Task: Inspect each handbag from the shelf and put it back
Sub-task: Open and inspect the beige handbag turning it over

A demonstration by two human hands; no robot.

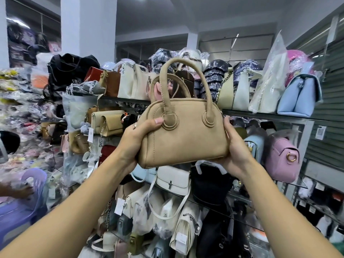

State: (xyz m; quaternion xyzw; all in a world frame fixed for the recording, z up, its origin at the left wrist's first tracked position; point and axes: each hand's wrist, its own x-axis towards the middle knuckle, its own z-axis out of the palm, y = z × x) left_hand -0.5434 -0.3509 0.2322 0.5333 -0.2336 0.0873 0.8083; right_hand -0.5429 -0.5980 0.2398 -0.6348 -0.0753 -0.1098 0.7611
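Both hands are gripping a small tan suede handbag point(183, 132) mid-frame; left hand point(136, 140) and right hand point(235, 148) are clasping its ends before the crowded glass shelf point(260, 114).

Top shelf point(264, 114): bags packed touching, from brown bag point(112, 83) through to light blue bag point(297, 97); open air above the row. Glass shelf point(299, 183) below: equally crowded, pink bag point(283, 159) at its right end. Shelf front, centre: blocked by tan handbag point(182, 133), gripped by left hand point(135, 144) and right hand point(236, 148). Lower left: purple stool point(31, 183), heaped packaged goods.
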